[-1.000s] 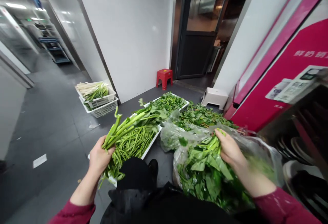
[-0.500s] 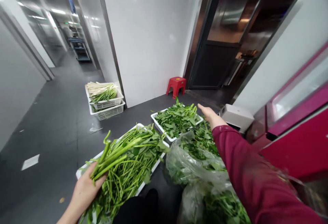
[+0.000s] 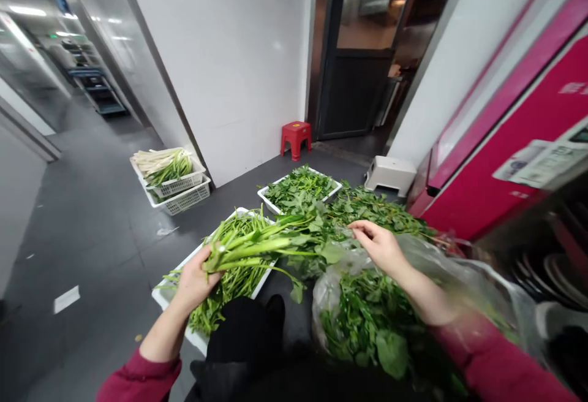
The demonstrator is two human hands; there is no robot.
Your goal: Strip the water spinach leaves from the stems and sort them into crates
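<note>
A bunch of thick green stems with leafy ends pointing right is gripped in my left hand, above a white basket full of long green stems. My right hand hovers over the clear plastic bag of leafy greens, its fingers bent and drawn together near the bag's upper edge. Whether anything is pinched there is too small to make out. A second white basket of leafy greens stands farther forward, beside a loose heap of greens.
Stacked white baskets with pale-stemmed vegetables stand at the left by the wall. A red stool and a white stool are farther ahead. At the right is a pink-red cabinet. Scraps lie on the dark floor.
My left hand has raised the bunch and moved right. My right hand has come back from above the far basket to the bag, its fingers now bent. The view has turned right.
</note>
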